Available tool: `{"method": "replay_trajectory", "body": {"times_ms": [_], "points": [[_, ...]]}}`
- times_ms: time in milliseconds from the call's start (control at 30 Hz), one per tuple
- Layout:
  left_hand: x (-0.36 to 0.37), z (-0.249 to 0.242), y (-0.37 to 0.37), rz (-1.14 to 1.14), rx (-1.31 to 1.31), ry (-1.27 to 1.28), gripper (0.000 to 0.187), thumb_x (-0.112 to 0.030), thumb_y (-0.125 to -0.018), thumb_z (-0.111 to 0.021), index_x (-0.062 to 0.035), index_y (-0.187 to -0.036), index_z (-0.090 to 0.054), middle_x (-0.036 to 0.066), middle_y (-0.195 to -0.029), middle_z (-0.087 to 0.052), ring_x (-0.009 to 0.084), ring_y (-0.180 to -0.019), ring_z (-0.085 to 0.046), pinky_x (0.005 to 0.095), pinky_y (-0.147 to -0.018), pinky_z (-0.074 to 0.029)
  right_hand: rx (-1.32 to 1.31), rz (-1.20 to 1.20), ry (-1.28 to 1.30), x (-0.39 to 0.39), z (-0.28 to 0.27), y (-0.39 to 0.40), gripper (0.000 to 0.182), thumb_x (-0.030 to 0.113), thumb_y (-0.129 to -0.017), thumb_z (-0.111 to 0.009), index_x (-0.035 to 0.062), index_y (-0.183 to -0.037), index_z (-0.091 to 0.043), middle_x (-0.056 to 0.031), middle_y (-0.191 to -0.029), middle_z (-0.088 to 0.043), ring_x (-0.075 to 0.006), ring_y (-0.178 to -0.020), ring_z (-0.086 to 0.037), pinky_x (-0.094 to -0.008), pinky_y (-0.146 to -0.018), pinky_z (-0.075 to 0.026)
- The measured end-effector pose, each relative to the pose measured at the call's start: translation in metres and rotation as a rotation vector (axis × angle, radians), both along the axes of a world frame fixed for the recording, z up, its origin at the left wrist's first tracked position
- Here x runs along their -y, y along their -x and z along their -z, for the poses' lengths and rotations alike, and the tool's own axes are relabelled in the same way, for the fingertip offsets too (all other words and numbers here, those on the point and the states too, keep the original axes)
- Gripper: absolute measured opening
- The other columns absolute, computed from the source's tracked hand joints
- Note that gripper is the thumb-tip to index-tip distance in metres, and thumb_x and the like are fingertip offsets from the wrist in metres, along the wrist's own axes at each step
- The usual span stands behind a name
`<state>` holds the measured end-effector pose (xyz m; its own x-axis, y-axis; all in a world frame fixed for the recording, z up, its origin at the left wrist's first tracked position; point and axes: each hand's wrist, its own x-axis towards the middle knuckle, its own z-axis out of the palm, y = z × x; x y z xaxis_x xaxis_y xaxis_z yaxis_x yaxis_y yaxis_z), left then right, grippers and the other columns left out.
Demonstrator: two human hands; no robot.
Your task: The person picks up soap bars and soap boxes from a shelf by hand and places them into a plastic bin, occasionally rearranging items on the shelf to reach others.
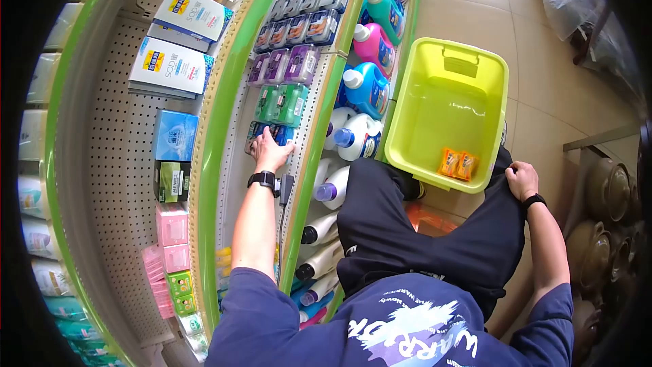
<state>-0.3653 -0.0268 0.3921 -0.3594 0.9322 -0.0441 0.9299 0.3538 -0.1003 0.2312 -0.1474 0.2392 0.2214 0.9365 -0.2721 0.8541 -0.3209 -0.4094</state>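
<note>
My left hand (270,151), with a black watch on its wrist, reaches onto the middle shelf. Its thumb and fingers span a dark blue pack (279,132) at the near end of a row, covering much of it. Just beyond that pack stand green soap-like packs (291,104), then purple packs (302,63). My right hand (522,180) rests on my knee with the fingers curled in, and nothing shows in it. Between my knees and the shelf is a yellow-green plastic tub (415,105) holding two small orange packets (457,164).
Bottles of detergent (367,88) line the lowest shelf beside my leg. White SOD boxes (173,66), a blue box (175,136) and pink boxes (172,224) stand on the left shelf. Brown clay pots (589,248) sit on a rack at right, under plastic sheeting (564,0).
</note>
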Motion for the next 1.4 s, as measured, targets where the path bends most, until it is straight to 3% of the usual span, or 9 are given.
{"method": "replay_trajectory", "body": {"times_ms": [200,267,333,467,567,700,967,1267,1400], "points": [[0.002,0.011,0.022,0.069,0.278,-0.120,0.095,-0.037,-0.058,-0.085,-0.0005,-0.135,-0.044,0.023,-0.126,-0.059,0.0346,-0.117,-0.057,0.0442,-0.101,-0.044,-0.054,-0.028,-0.051,0.000,-0.003,-0.001,0.031,0.030,-0.080,-0.056,0.0044,-0.086,-0.071,-0.0188,-0.092,-0.069,-0.0353,-0.092,-0.065,-0.0434,-0.083,-0.051],[0.013,0.010,0.019,0.139,0.495,-0.285,0.086,-0.023,-0.060,-0.087,0.0035,-0.129,-0.044,0.020,-0.119,-0.059,0.0281,-0.110,-0.059,0.0397,-0.097,-0.047,-0.042,-0.040,-0.035,0.000,-0.006,-0.001,0.032,0.032,-0.082,-0.055,0.0046,-0.086,-0.071,-0.0178,-0.092,-0.069,-0.0343,-0.092,-0.065,-0.0438,-0.084,-0.052],[0.037,-0.019,-0.027,0.185,0.629,-0.340,0.086,-0.007,-0.065,-0.083,0.0030,-0.135,-0.033,0.016,-0.119,-0.055,0.0266,-0.107,-0.058,0.0375,-0.095,-0.047,-0.043,-0.011,-0.009,0.001,0.003,-0.005,0.033,0.034,-0.081,-0.055,0.0058,-0.086,-0.071,-0.0162,-0.092,-0.070,-0.0335,-0.093,-0.065,-0.0432,-0.084,-0.051],[0.069,-0.034,-0.153,0.231,0.957,-0.131,0.096,-0.003,-0.066,-0.083,-0.0045,-0.145,-0.027,0.014,-0.118,-0.054,0.0233,-0.104,-0.058,0.0334,-0.090,-0.050,-0.062,-0.006,0.065,-0.002,0.001,-0.012,0.035,0.036,-0.080,-0.054,0.0057,-0.085,-0.071,-0.0153,-0.092,-0.070,-0.0327,-0.094,-0.064,-0.0423,-0.086,-0.051],[0.039,0.022,-0.230,0.527,0.996,0.045,0.097,-0.012,-0.064,-0.084,-0.0074,-0.146,-0.032,0.014,-0.117,-0.056,0.0227,-0.101,-0.061,0.0335,-0.089,-0.051,-0.063,-0.006,0.091,-0.005,-0.003,-0.013,0.035,0.036,-0.080,-0.054,0.0060,-0.085,-0.071,-0.0151,-0.094,-0.070,-0.0319,-0.097,-0.063,-0.0416,-0.088,-0.050],[-0.014,0.145,-0.290,0.550,0.574,0.427,0.089,-0.035,-0.063,-0.078,-0.0025,-0.138,-0.044,0.024,-0.113,-0.062,0.0357,-0.105,-0.062,0.0400,-0.093,-0.050,-0.081,0.015,0.036,0.002,0.005,-0.020,0.033,0.035,-0.080,-0.054,0.0064,-0.084,-0.071,-0.0137,-0.091,-0.069,-0.0306,-0.097,-0.062,-0.0407,-0.088,-0.050],[-0.065,0.333,-0.317,0.184,0.286,0.734,0.090,-0.036,-0.063,-0.078,0.0043,-0.130,-0.035,0.027,-0.110,-0.064,0.0375,-0.105,-0.064,0.0426,-0.092,-0.052,-0.257,0.017,-0.090,-0.005,0.004,-0.039,0.019,0.018,-0.075,-0.061,0.0035,-0.087,-0.066,-0.0108,-0.090,-0.066,-0.0307,-0.091,-0.060,-0.0397,-0.082,-0.050],[-0.063,0.443,-0.315,0.027,0.443,0.929,0.086,-0.032,-0.066,-0.080,-0.0037,-0.136,-0.039,0.026,-0.123,-0.055,0.0372,-0.108,-0.062,0.0437,-0.089,-0.054,-0.389,-0.039,-0.032,-0.027,0.001,-0.051,0.028,0.010,-0.066,-0.058,-0.0034,-0.090,-0.062,-0.0186,-0.100,-0.063,-0.0379,-0.096,-0.060,-0.0428,-0.085,-0.050],[-0.052,0.463,-0.312,0.145,0.394,0.807,0.087,-0.031,-0.066,-0.081,0.0015,-0.135,-0.040,0.024,-0.112,-0.064,0.0354,-0.105,-0.063,0.0412,-0.092,-0.052,-0.390,-0.052,-0.005,-0.030,0.000,-0.051,0.029,0.012,-0.067,-0.057,-0.0039,-0.090,-0.062,-0.0200,-0.101,-0.063,-0.0391,-0.096,-0.059,-0.0443,-0.086,-0.049]]}}
